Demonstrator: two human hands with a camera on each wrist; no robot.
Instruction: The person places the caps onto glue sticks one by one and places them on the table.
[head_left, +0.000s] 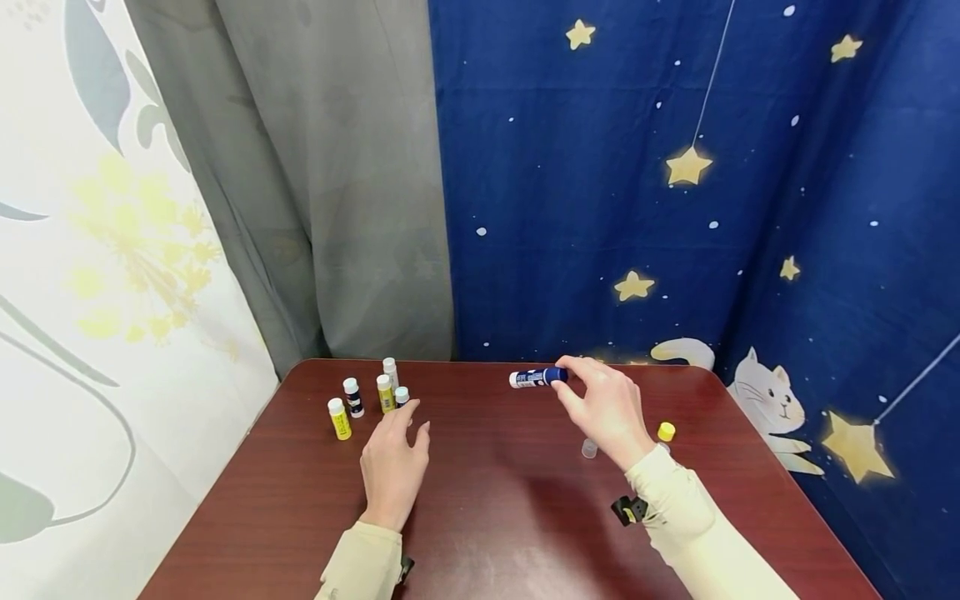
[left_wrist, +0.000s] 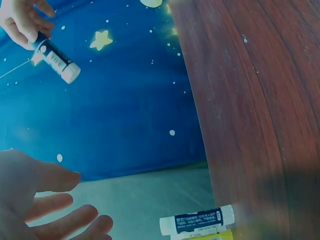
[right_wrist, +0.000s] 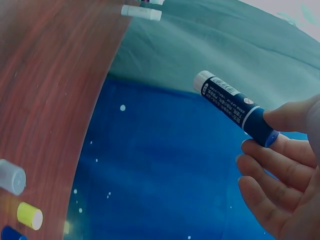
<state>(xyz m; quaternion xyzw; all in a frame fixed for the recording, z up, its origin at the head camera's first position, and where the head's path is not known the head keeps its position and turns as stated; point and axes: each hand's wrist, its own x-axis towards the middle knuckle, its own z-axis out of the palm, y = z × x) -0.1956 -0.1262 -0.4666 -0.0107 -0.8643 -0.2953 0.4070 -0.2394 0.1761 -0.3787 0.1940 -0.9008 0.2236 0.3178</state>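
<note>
My right hand (head_left: 606, 410) pinches the blue-capped end of a navy glue stick (head_left: 534, 378) between thumb and fingers, above the table. In the right wrist view the stick (right_wrist: 232, 107) is tilted, its white end away from the palm. My left hand (head_left: 394, 465) has its fingers loosely bent and holds nothing, just in front of a small navy stick (head_left: 402, 396). Around that stand a yellow stick (head_left: 386, 393), a whitish stick (head_left: 391, 372), another navy stick (head_left: 354, 398) and a bright yellow stick (head_left: 340, 419), all upright with pale tops.
On the right of the brown table (head_left: 480, 517) are a translucent cap (head_left: 589, 449) and a yellow cap (head_left: 666, 432). The right wrist view also shows a blue item (right_wrist: 12, 234) near them. Grey and blue curtains (head_left: 585, 208) hang behind the table's far edge.
</note>
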